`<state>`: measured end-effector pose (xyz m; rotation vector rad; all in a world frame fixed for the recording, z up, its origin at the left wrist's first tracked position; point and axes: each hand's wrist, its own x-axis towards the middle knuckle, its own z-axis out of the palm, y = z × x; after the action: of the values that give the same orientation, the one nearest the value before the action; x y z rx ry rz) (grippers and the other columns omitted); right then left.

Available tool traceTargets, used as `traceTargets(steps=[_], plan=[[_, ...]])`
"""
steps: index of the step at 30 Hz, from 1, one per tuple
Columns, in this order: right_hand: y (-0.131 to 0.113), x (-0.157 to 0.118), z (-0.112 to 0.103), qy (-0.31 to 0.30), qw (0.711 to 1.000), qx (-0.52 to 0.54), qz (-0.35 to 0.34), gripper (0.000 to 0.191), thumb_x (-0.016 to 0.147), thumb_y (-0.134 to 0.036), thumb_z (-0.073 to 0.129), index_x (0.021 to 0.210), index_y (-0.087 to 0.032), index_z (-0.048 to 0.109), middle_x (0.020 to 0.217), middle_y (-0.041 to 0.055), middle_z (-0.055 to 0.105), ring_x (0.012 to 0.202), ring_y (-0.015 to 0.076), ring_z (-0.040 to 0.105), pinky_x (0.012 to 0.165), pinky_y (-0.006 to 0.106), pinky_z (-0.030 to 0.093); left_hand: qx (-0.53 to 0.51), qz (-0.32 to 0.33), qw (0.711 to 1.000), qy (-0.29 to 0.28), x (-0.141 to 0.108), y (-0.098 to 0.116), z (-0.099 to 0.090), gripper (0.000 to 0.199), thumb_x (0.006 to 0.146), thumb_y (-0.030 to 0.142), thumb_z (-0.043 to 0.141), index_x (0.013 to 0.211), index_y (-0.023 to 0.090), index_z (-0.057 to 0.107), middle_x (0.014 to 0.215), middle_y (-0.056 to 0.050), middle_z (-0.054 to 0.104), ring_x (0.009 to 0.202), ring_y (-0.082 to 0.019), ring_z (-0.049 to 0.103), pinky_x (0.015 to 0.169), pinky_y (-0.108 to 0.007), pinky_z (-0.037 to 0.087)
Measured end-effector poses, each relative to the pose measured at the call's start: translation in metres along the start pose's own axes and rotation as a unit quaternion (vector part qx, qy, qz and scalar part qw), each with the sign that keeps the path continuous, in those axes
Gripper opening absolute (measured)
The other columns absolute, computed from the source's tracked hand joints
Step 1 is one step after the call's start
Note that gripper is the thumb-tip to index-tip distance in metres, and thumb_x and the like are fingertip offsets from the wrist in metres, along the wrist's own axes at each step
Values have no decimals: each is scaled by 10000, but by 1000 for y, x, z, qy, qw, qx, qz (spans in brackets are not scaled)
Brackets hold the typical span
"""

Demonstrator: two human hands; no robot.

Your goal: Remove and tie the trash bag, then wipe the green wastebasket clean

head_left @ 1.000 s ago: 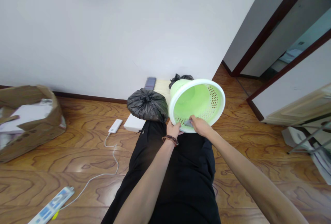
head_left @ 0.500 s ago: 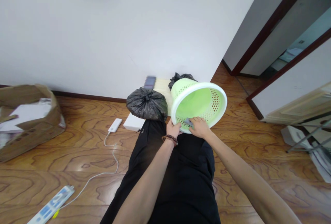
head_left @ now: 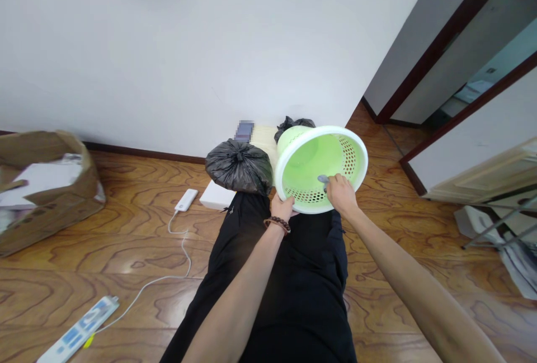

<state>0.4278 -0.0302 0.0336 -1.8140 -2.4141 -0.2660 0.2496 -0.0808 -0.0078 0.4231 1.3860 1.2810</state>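
Observation:
A light green basket point(head_left: 312, 170) with a white rim and perforated sides is tilted, its mouth facing me. My left hand point(head_left: 282, 208) grips the lower left of its rim. Inside the mouth, my right hand point(head_left: 342, 194) is closed on a small grey cloth point(head_left: 323, 179), whose end sticks out past the fingers. A knotted black bag point(head_left: 239, 167) sits just left of the basket, by my knee. Another black bag point(head_left: 293, 123) is partly hidden behind the basket.
On the left stands an open cardboard box point(head_left: 62, 201) with papers. A white adapter point(head_left: 186, 200) has a cable running to a power strip point(head_left: 79, 332). Beside my knee lies a white box point(head_left: 216, 196). Metal legs point(head_left: 499, 229) stand at right.
My right hand has moved right and slightly up along the inside of the basket with the grey cloth. The basket's mouth has shifted slightly; my left hand keeps its hold.

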Motion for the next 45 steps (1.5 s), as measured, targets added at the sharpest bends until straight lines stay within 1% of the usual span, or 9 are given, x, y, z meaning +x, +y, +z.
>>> traceTargets(steps=[7,16,21,25,29,33,36,41,45], plan=[[8,5,-8,-1,1000,-18,-13,329,906,-206,294,1131,-148,527,1000,144,515,976,269,416,851,376,281,36,19,999,0,5,-6,-4,400,624,90,616,1015,165,572,918,-82,663,739,-217,665,553,-331,568],[7,-23,26,-135,987,-17,-84,367,883,-282,408,1222,-186,510,1214,115,481,1105,226,406,912,305,304,52,26,998,-14,-1,-3,-4,505,607,57,580,1091,200,578,918,-58,667,744,-212,664,562,-327,563],[3,-23,33,-172,984,23,-43,448,919,-436,281,1126,-199,601,1264,115,470,1135,241,406,939,339,291,60,41,997,-20,5,-11,-7,579,599,51,568,1151,227,565,941,-53,668,800,-220,657,555,-324,559],[3,-13,34,-206,977,51,-28,413,933,-282,252,1013,-174,643,1090,107,579,1062,195,469,936,309,284,62,34,997,-16,6,-12,-6,554,598,57,567,1128,215,577,905,-55,669,752,-210,658,546,-320,554],[-1,-9,35,-209,976,53,30,319,844,-140,380,1094,-144,579,1061,109,583,1022,192,493,900,293,308,60,28,998,-11,6,-10,-5,532,595,53,564,1105,202,588,879,-57,668,688,-189,655,541,-296,546],[-9,-10,36,-220,969,13,114,386,793,-133,448,1167,-61,511,1116,182,532,1039,245,482,852,310,340,57,45,997,-20,8,-12,-5,547,593,48,563,1117,203,584,892,-62,668,691,-183,654,522,-264,535],[-13,-13,36,-249,963,12,98,333,798,-189,483,1098,-76,569,1109,192,516,1053,268,466,834,317,350,64,55,996,-21,8,-12,-5,541,594,47,560,1111,204,587,870,-57,667,694,-191,654,508,-273,536],[-5,-11,23,-139,989,55,6,270,854,-189,436,1086,-197,573,1066,99,524,1004,199,461,822,271,348,37,22,999,-16,5,-6,-2,497,598,40,580,1072,188,585,854,-53,664,657,-183,654,556,-325,555],[13,1,9,-39,999,-25,0,286,883,-140,354,1046,-171,588,1055,114,519,1011,219,433,853,298,328,1,-8,1000,-13,3,0,-2,435,604,40,596,1016,178,577,884,-52,662,696,-176,661,621,-338,563]])
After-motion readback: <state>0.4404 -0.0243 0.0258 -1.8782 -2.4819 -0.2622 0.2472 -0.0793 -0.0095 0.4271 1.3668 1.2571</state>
